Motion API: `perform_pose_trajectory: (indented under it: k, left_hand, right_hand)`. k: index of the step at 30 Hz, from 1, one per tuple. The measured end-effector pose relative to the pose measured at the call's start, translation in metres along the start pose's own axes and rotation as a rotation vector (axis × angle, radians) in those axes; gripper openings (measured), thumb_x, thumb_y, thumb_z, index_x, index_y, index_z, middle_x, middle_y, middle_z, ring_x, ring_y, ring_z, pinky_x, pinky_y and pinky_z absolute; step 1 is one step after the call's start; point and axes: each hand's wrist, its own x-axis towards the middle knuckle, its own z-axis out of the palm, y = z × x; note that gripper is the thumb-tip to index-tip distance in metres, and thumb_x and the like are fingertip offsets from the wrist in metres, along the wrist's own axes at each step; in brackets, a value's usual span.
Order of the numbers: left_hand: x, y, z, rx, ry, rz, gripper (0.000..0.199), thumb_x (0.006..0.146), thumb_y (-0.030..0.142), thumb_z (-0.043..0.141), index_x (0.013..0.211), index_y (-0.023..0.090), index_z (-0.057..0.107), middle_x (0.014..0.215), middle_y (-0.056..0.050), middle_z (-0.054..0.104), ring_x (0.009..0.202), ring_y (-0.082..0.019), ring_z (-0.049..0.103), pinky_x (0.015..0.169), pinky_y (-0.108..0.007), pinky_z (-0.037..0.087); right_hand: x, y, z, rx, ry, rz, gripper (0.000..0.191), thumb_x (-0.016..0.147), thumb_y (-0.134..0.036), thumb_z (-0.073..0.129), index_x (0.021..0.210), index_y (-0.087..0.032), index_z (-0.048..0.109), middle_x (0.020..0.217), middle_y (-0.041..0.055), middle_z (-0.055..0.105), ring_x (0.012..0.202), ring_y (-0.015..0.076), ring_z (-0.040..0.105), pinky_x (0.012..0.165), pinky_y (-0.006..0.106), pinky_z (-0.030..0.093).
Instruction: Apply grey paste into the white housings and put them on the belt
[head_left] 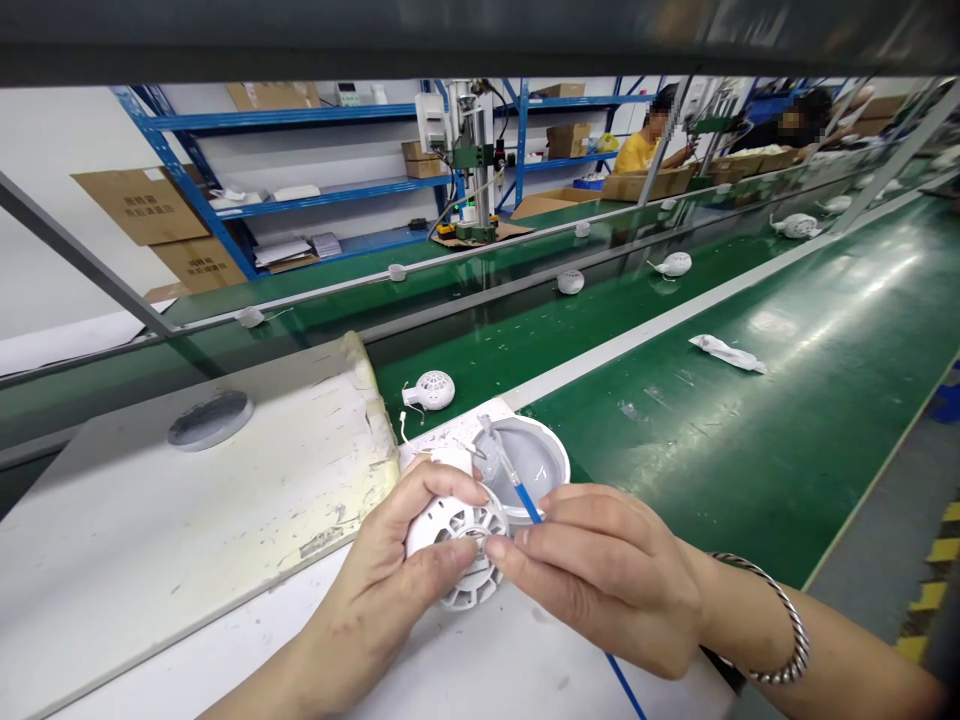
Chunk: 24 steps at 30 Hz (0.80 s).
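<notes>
A white round fan housing with slotted openings is held by my left hand, its thumb on the front near the centre. My right hand has its fingers closed around a thin blue-handled brush, and its fingertips touch the middle of the housing. The brush's pale tip points up and left, over a white bowl of grey paste just behind the hands. Behind the housing, a thin white wire with a small connector rises beside the bowl.
A white board on the left bears a grey disc. Another white fan unit lies on the green belt, with more farther along. A crumpled white packet rests on the green table at right. Two people sit at the back.
</notes>
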Motion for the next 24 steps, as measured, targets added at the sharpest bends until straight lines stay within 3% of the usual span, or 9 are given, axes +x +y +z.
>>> perform_pose_trajectory:
  k: [4,10,14,18,21,24]
  left_hand:
    - [-0.002,-0.005,-0.003,-0.059,-0.030,-0.002,0.015,0.089,0.037,0.062,0.102,0.029,0.062,0.104,-0.002,0.055,0.089,-0.017,0.052,0.072,-0.026,0.040]
    - [0.003,-0.001,-0.004,-0.315,-0.122,-0.167,0.020,0.085,0.034,0.066,0.102,0.026,0.059,0.088,0.000,0.056,0.070,-0.011,0.047,0.063,-0.021,0.037]
    - [0.005,0.003,-0.001,-0.317,-0.116,-0.166,0.022,0.083,0.033,0.066,0.102,0.025,0.059,0.087,0.000,0.057,0.071,-0.011,0.047,0.063,-0.021,0.036]
    - [0.004,0.001,0.002,-0.211,-0.092,-0.159,0.020,0.086,0.032,0.062,0.103,0.026,0.058,0.090,-0.001,0.057,0.078,-0.015,0.050,0.067,-0.025,0.038]
    - [0.009,-0.006,-0.010,-0.039,-0.011,-0.104,0.024,0.086,0.038,0.062,0.105,0.026,0.057,0.100,-0.004,0.059,0.081,-0.018,0.055,0.068,-0.027,0.043]
    - [0.019,-0.010,-0.056,0.398,0.281,-0.042,0.034,0.084,0.050,0.060,0.107,0.025,0.059,0.122,-0.007,0.055,0.089,-0.023,0.060,0.071,-0.032,0.049]
  right_hand:
    - [-0.001,0.000,-0.001,-0.002,-0.007,0.005,0.036,0.094,-0.008,0.038,0.099,-0.007,0.073,0.083,0.0034,0.069,0.077,0.0141,0.058,0.073,0.026,0.054]
    - [-0.004,-0.001,0.001,-0.039,-0.001,-0.025,0.031,0.089,-0.007,0.045,0.096,-0.009,0.075,0.087,0.0041,0.065,0.080,0.0140,0.057,0.073,0.026,0.057]
    - [-0.005,-0.001,0.002,-0.067,0.057,-0.055,0.026,0.085,-0.006,0.052,0.093,-0.012,0.076,0.089,0.0027,0.062,0.081,0.0135,0.057,0.073,0.024,0.058]
    - [-0.004,-0.003,0.004,-0.056,-0.013,-0.029,0.030,0.090,-0.009,0.045,0.097,-0.011,0.074,0.088,0.0039,0.065,0.083,0.0139,0.058,0.078,0.025,0.057]
    - [-0.005,-0.002,0.006,-0.052,-0.033,0.002,0.034,0.093,-0.008,0.039,0.100,-0.010,0.072,0.085,0.0051,0.067,0.084,0.0153,0.060,0.080,0.027,0.057]
    - [-0.009,0.008,0.005,0.071,0.015,0.125,0.028,0.095,-0.008,0.043,0.102,-0.008,0.070,0.086,0.0070,0.070,0.084,0.0148,0.063,0.075,0.027,0.057]
